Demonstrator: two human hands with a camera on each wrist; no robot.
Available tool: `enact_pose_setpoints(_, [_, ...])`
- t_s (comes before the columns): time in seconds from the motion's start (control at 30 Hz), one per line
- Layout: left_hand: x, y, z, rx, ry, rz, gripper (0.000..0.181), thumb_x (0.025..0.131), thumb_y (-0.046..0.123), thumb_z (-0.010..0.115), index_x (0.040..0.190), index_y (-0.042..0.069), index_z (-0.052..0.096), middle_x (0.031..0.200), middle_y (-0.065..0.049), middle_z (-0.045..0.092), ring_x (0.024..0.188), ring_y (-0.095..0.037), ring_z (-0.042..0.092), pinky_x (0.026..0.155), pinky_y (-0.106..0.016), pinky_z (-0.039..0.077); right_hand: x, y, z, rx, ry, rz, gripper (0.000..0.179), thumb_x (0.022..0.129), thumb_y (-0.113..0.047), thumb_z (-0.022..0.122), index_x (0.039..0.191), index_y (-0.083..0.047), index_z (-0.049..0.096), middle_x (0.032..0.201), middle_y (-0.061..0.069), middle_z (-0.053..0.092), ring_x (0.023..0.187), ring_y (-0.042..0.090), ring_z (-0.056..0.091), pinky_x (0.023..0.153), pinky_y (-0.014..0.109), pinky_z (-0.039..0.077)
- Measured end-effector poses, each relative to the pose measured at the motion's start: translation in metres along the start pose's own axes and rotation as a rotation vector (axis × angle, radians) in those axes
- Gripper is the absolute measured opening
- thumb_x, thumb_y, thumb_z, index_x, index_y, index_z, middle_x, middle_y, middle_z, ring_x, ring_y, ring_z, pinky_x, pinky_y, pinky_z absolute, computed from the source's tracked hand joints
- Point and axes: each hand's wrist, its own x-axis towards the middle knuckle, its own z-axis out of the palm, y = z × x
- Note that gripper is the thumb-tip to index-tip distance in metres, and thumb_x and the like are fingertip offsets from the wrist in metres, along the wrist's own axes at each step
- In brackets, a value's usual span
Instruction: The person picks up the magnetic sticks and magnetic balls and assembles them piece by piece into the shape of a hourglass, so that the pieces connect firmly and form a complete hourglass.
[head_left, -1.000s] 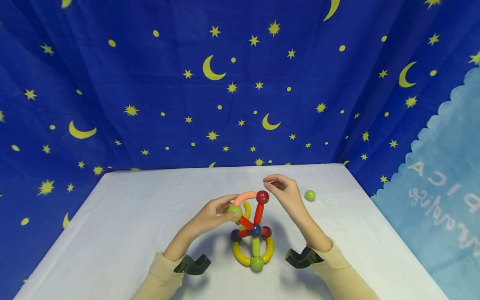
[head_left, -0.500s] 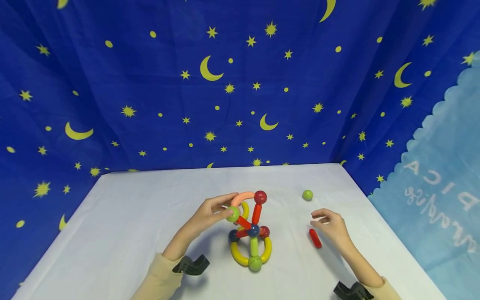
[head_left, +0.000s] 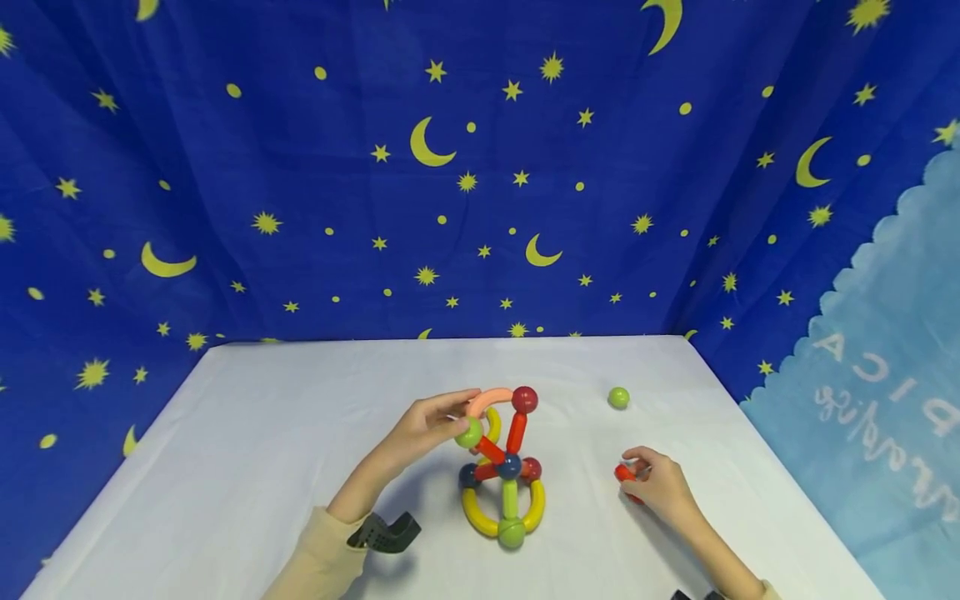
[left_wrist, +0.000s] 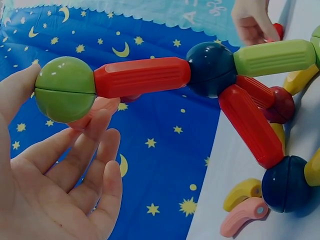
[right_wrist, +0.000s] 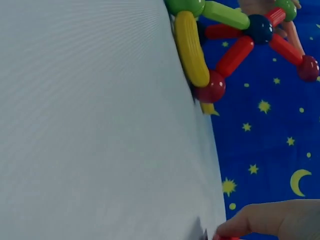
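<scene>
A magnetic ball-and-rod structure stands on the table, its central dark blue ball (head_left: 509, 465) joined to red rods and a light green rod (head_left: 510, 500). Yellow curved rods (head_left: 480, 515) form its base. My left hand (head_left: 422, 432) pinches the raised light green ball (left_wrist: 65, 90) at its upper left, thumb on one side. From that ball a salmon curved rod (head_left: 491, 399) arches to a dark red ball (head_left: 525, 399) on top. To the right, my right hand (head_left: 666, 490) pinches a loose red rod (head_left: 623, 472) at the table surface; the fingers partly hide it.
A loose light green ball (head_left: 618, 397) lies farther back on the right. In the left wrist view, a yellow curved rod (left_wrist: 241, 194) and a pink curved rod (left_wrist: 242, 217) lie beyond the base. A star-patterned blue curtain (head_left: 337, 183) hangs behind the white table (head_left: 300, 417).
My right hand has moved from beside the top red ball down to the right and taken hold of the loose red rod. The left hand stays at the light green ball.
</scene>
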Motion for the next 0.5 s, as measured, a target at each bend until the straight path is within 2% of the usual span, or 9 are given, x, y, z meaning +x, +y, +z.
enact_pose_setpoints(0.13, [0.001, 0.0, 0.001, 0.003, 0.001, 0.001, 0.051, 0.094, 0.026, 0.057, 0.138, 0.002, 0.047, 0.117, -0.025, 0.062, 0.106, -0.02, 0.056, 0.086, -0.028, 0.05, 0.004, -0.017, 0.001, 0.099, 0.043, -0.044, 0.034, 0.072, 0.002, 0.075, 0.105, 0.004, 0.065, 0.087, 0.014, 0.066, 0.065, 0.004, 0.057, 0.056, 0.018, 0.047])
enact_pose_setpoints(0.23, [0.001, 0.001, 0.001, 0.006, 0.006, 0.005, 0.051, 0.094, 0.026, 0.058, 0.138, 0.002, 0.047, 0.116, -0.025, 0.063, 0.105, -0.021, 0.056, 0.086, -0.029, 0.05, 0.003, -0.036, 0.004, 0.249, 0.062, -0.095, 0.035, 0.073, 0.006, 0.074, 0.107, 0.007, 0.064, 0.093, 0.02, 0.066, 0.069, 0.001, 0.061, 0.061, 0.018, 0.052])
enact_pose_setpoints(0.37, [0.001, 0.001, 0.001, 0.013, 0.006, -0.001, 0.051, 0.094, 0.026, 0.058, 0.138, 0.003, 0.047, 0.116, -0.025, 0.064, 0.105, -0.02, 0.056, 0.086, -0.029, 0.05, -0.004, -0.066, 0.009, 0.444, 0.038, -0.14, 0.033, 0.075, 0.006, 0.073, 0.106, 0.008, 0.063, 0.096, 0.023, 0.066, 0.072, 0.001, 0.065, 0.066, 0.019, 0.055])
enact_pose_setpoints(0.5, [0.001, 0.001, 0.001, 0.017, 0.005, 0.005, 0.051, 0.095, 0.024, 0.057, 0.14, 0.003, 0.045, 0.116, -0.025, 0.063, 0.104, -0.019, 0.057, 0.088, -0.029, 0.049, -0.013, -0.094, 0.017, 0.53, 0.018, -0.226, 0.027, 0.076, 0.002, 0.075, 0.101, 0.004, 0.064, 0.094, 0.018, 0.066, 0.079, 0.002, 0.066, 0.071, 0.019, 0.055])
